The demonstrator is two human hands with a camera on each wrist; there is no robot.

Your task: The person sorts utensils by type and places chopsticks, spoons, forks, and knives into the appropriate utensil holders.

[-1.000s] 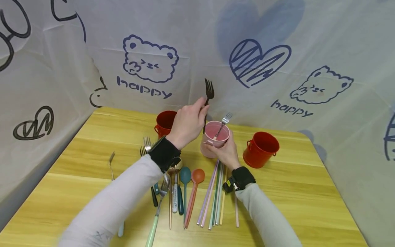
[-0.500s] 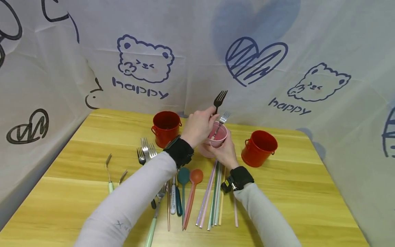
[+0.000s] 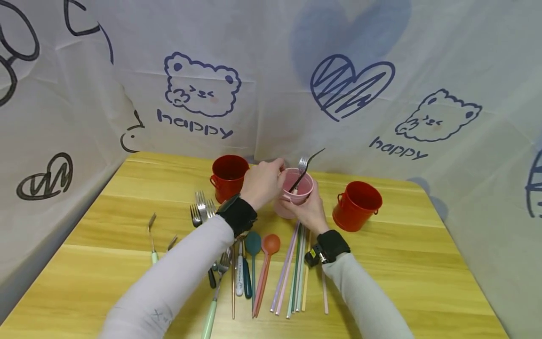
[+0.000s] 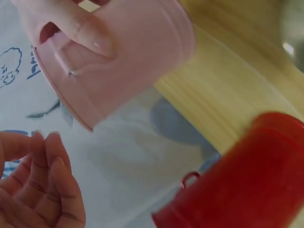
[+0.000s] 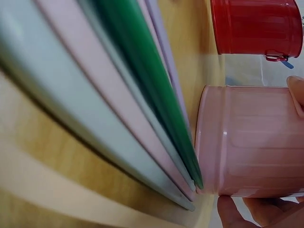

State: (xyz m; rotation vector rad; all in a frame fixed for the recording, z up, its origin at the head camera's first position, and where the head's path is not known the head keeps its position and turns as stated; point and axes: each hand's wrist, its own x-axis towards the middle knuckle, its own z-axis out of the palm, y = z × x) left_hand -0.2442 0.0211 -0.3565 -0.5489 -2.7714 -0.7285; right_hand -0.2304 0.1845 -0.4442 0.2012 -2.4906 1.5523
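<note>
Pink bucket [image 5: 261,142] gripped, two forks inside

Right hand [image 3: 311,207] grips its wall; the left hand [image 3: 263,181], fingers loosely curled near the rim, holds nothing. The bucket sits between two red buckets [image 3: 355,214]. Probably light, stiff and slick, it is best held round the wall. Only the head view looks inside, where a dark fork [image 3: 306,168] overlaps a silver fork [image 3: 302,163]; the right wrist view adds chopsticks [image 5: 142,61] ending beside the base.

A gap runs between the right hand [image 3: 312,210] and the nearest red bucket [image 3: 352,217]! Two forks [image 3: 303,163] crowd the pink bucket [image 3: 284,211].
</note>
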